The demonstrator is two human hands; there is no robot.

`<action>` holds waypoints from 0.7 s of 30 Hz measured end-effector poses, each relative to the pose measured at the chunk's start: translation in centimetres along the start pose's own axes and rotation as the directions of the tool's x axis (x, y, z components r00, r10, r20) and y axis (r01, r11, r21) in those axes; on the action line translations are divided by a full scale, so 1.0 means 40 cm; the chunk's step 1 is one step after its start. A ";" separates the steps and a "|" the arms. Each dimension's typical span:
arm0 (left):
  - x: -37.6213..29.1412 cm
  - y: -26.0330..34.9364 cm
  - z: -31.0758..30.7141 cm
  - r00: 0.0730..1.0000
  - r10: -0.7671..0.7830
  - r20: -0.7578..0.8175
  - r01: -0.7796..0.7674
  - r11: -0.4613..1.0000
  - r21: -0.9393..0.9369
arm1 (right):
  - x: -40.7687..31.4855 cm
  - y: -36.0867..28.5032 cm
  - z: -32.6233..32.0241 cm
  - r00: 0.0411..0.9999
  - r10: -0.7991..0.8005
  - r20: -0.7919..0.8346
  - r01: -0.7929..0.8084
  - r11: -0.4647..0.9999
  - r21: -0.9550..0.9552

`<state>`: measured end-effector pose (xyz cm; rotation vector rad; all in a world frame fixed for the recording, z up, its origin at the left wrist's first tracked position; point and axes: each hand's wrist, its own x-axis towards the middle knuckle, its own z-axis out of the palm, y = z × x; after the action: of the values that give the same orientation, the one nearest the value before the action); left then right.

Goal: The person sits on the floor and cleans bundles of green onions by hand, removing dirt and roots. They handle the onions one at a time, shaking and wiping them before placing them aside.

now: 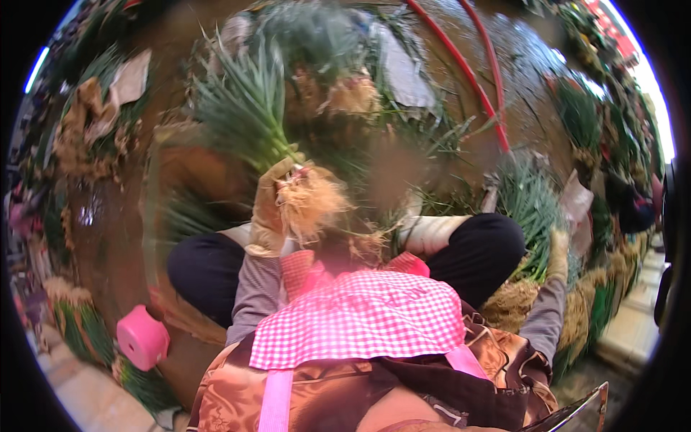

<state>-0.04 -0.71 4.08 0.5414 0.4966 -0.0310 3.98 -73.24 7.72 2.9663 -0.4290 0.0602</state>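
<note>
My left hand (270, 213), in a pale glove, grips a bunch of spring onions (253, 116) near its base. The green leaves fan up and away to the left, and the tan roots (313, 202) hang over the glove's right side. Far to my right, my gloved right hand (558, 251) reaches to a heap of spring onions (526, 200) beside my knee. Its fingers are too small and blurred to make out. More loose leaves and roots (370, 240) lie between my legs, under a pink checked apron (361, 318).
Ahead lies a large bundle of spring onions with roots (353, 97). A red hose (459, 62) crosses the wet brown floor (523, 70). A pink plastic stool (142, 338) is at left, near rooted bundles (81, 318). Brown sacking (89, 116) covers greens at upper left.
</note>
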 end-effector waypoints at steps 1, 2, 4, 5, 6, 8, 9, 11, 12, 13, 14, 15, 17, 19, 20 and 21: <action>0.009 0.003 -0.011 0.997 -0.002 0.078 0.007 0.998 -0.060 | 0.066 -0.125 -0.044 0.854 -0.502 -0.141 0.432 0.832 -0.348; 0.012 0.009 -0.013 0.990 0.019 0.138 -0.001 0.992 -0.128 | 0.119 -0.276 -0.077 0.952 -0.304 0.034 0.264 0.873 0.411; 0.013 0.001 -0.014 0.998 -0.007 0.067 0.013 0.997 -0.078 | 0.180 -0.622 -0.149 0.952 -0.277 0.129 0.009 0.446 0.895; 0.015 -0.005 -0.018 0.997 0.001 0.079 0.006 0.997 -0.082 | 0.175 -0.805 -0.176 0.875 -0.479 0.077 0.160 0.435 0.886; 0.016 -0.014 -0.010 0.998 -0.065 0.027 0.068 0.994 -0.091 | 0.155 -0.966 -0.195 0.812 -0.576 0.097 0.243 0.485 0.840; 0.014 -0.027 -0.007 0.975 -0.208 0.076 0.217 0.967 -0.133 | 0.097 -1.284 -0.196 0.738 -0.672 0.049 0.399 0.494 0.772; 0.015 -0.027 -0.007 0.944 -0.308 0.115 0.324 0.934 -0.153 | 0.074 -1.401 -0.195 0.762 -0.639 0.101 0.329 0.518 0.790; 0.014 -0.026 -0.007 0.954 -0.295 0.052 0.300 0.937 -0.179 | 0.041 -1.569 -0.175 0.835 -0.548 -0.055 0.536 0.784 0.312; 0.011 -0.021 -0.010 0.945 -0.300 0.128 0.321 0.923 -0.212 | 0.032 -1.614 -0.160 0.849 -0.529 0.006 0.518 0.833 0.195; 0.010 -0.014 -0.011 0.941 -0.277 0.192 0.320 0.914 -0.251 | 0.032 -1.649 -0.149 0.861 -0.507 0.039 0.503 0.860 0.089; 0.009 -0.007 -0.012 0.949 -0.281 0.143 0.307 0.928 -0.212 | 0.051 -1.664 -0.146 0.862 -0.457 0.217 0.422 0.886 0.192; 0.009 -0.001 -0.012 0.958 -0.260 0.123 0.280 0.939 -0.198 | 0.063 -1.671 -0.138 0.874 -0.460 0.159 0.420 0.878 0.229; 0.010 0.008 -0.013 0.972 -0.217 0.093 0.231 0.953 -0.196 | 0.089 -1.654 -0.130 0.898 -0.421 0.129 0.382 0.890 0.248; 0.013 0.015 -0.011 0.979 -0.195 0.061 0.204 0.957 -0.209 | 0.105 -1.618 -0.126 0.876 -0.475 -0.079 0.455 0.761 0.463; 0.016 0.016 -0.010 0.976 -0.207 0.070 0.218 0.948 -0.231 | 0.108 -1.597 -0.124 0.879 -0.477 -0.019 0.407 0.727 0.553; 0.017 0.014 -0.009 0.972 -0.222 0.074 0.233 0.945 -0.227 | 0.103 -1.575 -0.118 0.888 -0.458 -0.047 0.384 0.680 0.625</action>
<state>0.48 0.03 3.80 0.2484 0.5067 -0.2035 25.76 -13.89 4.07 3.6502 0.3759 -0.0270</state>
